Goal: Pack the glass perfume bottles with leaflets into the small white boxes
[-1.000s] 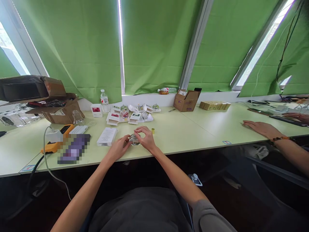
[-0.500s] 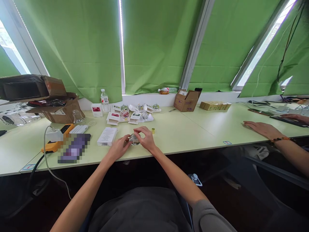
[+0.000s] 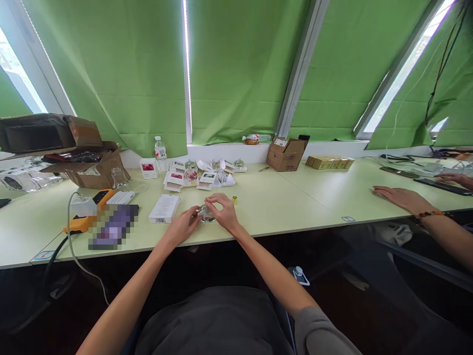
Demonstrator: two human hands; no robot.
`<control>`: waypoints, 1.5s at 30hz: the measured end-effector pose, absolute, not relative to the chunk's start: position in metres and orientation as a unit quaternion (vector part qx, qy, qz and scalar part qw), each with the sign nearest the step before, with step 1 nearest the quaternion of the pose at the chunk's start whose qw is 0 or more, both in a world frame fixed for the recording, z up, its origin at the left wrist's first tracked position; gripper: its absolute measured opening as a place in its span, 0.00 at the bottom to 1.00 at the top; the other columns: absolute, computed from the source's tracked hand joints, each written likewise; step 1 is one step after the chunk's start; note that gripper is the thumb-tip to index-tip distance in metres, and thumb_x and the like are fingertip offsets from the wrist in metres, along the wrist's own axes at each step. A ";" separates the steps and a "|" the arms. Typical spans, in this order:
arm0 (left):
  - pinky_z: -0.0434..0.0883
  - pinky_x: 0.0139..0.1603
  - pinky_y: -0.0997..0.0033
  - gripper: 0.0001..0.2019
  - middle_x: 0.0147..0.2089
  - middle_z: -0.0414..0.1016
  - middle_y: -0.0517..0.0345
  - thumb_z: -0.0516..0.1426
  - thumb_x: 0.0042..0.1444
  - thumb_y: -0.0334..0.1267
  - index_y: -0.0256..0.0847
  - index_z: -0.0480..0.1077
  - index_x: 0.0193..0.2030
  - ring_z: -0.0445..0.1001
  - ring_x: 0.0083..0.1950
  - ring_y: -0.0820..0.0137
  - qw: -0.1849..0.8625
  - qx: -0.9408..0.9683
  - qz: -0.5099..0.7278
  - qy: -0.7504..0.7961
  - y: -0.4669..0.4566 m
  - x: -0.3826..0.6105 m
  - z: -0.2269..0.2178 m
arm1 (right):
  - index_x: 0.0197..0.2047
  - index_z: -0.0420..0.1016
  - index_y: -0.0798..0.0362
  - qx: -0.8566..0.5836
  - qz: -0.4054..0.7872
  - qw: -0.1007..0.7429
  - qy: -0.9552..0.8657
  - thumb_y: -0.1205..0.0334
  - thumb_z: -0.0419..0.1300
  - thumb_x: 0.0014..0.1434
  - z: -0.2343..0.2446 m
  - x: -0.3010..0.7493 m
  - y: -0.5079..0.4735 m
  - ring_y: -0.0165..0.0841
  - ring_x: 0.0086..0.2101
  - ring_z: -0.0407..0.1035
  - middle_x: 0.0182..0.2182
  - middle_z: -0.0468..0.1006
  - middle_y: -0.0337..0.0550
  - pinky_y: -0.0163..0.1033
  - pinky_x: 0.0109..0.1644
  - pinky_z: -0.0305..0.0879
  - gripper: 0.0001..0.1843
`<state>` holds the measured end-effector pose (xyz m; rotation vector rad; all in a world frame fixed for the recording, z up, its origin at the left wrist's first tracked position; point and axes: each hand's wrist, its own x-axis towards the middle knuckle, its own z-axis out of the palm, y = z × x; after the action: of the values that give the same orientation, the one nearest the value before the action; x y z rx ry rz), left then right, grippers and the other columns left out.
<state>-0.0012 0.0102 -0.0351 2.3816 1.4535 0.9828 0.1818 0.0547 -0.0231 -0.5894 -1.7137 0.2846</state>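
Both my hands meet over a small clear glass bottle (image 3: 205, 214) near the front edge of the pale green table (image 3: 281, 202). My left hand (image 3: 184, 225) grips the bottle from the left side. My right hand (image 3: 223, 212) pinches its top with curled fingers. A small gold cap (image 3: 234, 199) stands on the table just right of my right hand. A white box with a barcode (image 3: 163, 208) lies to the left of my left hand.
Several small white boxes and glass bottles (image 3: 201, 175) sit behind my hands, with a water bottle (image 3: 159, 151). Open cardboard boxes (image 3: 92, 167) (image 3: 286, 154) stand left and back right. An orange device (image 3: 88, 212) and cable lie at left. Another person's hand (image 3: 401, 197) rests at right.
My right hand's fingers have shifted slightly on top of the bottle; both hands stay in the same spot.
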 end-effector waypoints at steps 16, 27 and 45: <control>0.70 0.45 0.61 0.19 0.45 0.78 0.51 0.47 0.65 0.48 0.43 0.63 0.58 0.76 0.47 0.58 0.092 0.798 0.331 0.495 0.009 0.000 -0.034 | 0.31 0.75 0.49 -0.266 0.133 0.617 -0.729 0.65 0.62 0.57 -0.022 0.181 0.054 0.38 0.39 0.72 0.32 0.79 0.43 0.47 0.47 0.68 0.03; 0.70 0.44 0.64 0.18 0.45 0.78 0.51 0.48 0.65 0.47 0.43 0.64 0.56 0.77 0.46 0.59 0.094 0.799 0.333 0.491 0.008 0.001 -0.032 | 0.32 0.73 0.49 -0.268 0.121 0.610 -0.736 0.65 0.60 0.59 -0.020 0.181 0.049 0.37 0.42 0.71 0.36 0.78 0.44 0.46 0.49 0.68 0.04; 0.70 0.44 0.63 0.18 0.46 0.78 0.51 0.48 0.64 0.48 0.43 0.64 0.56 0.77 0.47 0.59 0.089 0.800 0.330 0.494 0.008 0.001 -0.031 | 0.34 0.74 0.49 -0.271 0.109 0.612 -0.735 0.66 0.59 0.59 -0.022 0.180 0.048 0.38 0.41 0.71 0.35 0.77 0.44 0.47 0.49 0.68 0.04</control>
<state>0.0014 0.0076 -0.0311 2.3796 1.4697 0.9805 0.1797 0.0482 -0.0216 -0.6240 -1.6955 0.2520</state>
